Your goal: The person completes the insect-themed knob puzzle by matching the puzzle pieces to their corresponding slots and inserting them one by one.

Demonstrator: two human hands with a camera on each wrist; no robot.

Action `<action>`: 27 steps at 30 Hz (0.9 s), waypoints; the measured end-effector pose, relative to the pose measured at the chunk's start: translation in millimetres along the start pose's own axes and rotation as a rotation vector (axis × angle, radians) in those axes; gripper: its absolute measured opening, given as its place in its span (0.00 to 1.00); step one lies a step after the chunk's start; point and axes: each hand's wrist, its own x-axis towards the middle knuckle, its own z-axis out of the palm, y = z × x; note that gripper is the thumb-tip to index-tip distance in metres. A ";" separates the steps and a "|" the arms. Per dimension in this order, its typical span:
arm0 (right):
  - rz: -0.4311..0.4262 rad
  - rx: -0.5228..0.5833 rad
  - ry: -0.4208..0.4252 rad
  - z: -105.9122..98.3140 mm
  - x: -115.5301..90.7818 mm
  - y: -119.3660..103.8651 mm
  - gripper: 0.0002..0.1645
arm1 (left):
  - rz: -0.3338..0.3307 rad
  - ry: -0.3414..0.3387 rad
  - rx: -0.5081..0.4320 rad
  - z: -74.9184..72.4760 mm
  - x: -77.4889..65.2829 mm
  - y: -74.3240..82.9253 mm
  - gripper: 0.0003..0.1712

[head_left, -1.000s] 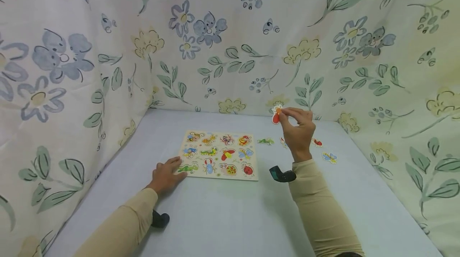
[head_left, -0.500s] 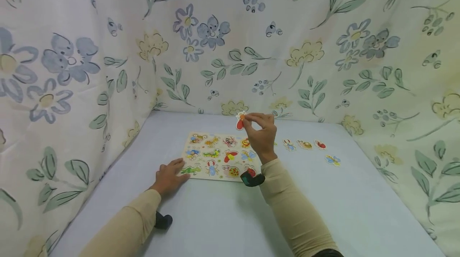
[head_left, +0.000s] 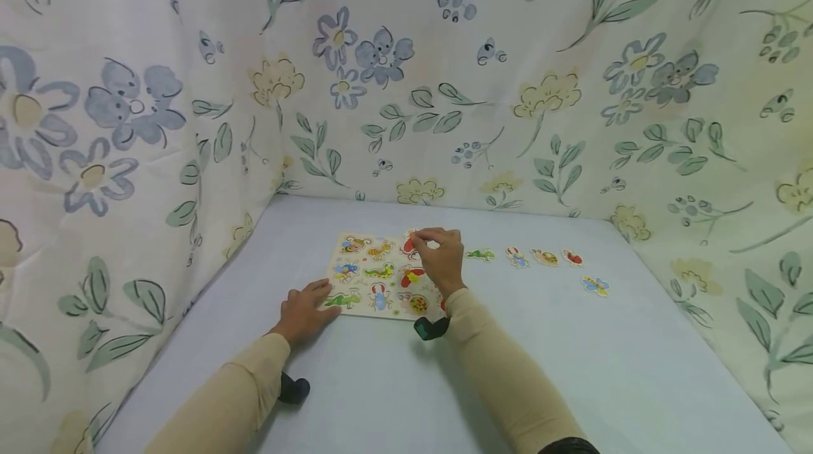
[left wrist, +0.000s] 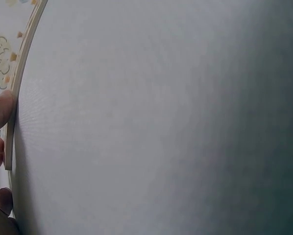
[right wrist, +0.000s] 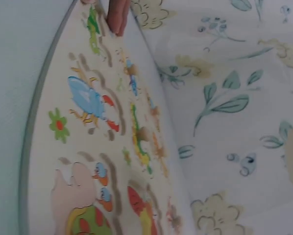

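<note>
An insect puzzle board [head_left: 365,312] with several pictured insects lies on the table, its recesses showing large in the right wrist view. My left hand [head_left: 307,311] rests at its near left corner, thumb along the front edge and fingers at the left side. In the left wrist view its fingertips [left wrist: 0,111] touch the board's rim. Over the back row, my right hand [head_left: 442,261] pinches a red-winged insect puzzle piece [head_left: 409,245] between thumb and fingertips. The hand and forearm hide the board's right side.
Right of the board lie loose pieces: a green grasshopper [head_left: 480,255], a blue beetle [head_left: 517,257], a snail [head_left: 545,257], a ladybug [head_left: 572,257] and a blue-winged insect [head_left: 595,286]. A floral curtain [head_left: 406,122] hangs behind the table [head_left: 381,383] and along its sides.
My right hand has carried the red-winged piece left from above the loose pieces, then down close over the board's back row. The left hand has stayed at the board's corner.
</note>
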 end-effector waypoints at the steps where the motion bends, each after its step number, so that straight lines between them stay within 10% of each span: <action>1: 0.016 -0.005 -0.014 2.2 -1.7 3.3 0.04 | -0.001 0.001 -0.006 -0.3 -0.2 0.3 0.39; 21: 0.461 -0.294 -0.314 16.8 -29.8 34.7 0.06 | 0.001 -0.005 -0.027 -2.2 -2.2 2.6 0.40; 27: 0.457 -0.291 -0.333 18.4 -32.6 41.0 0.06 | -0.002 0.003 -0.021 -1.0 -2.8 3.2 0.39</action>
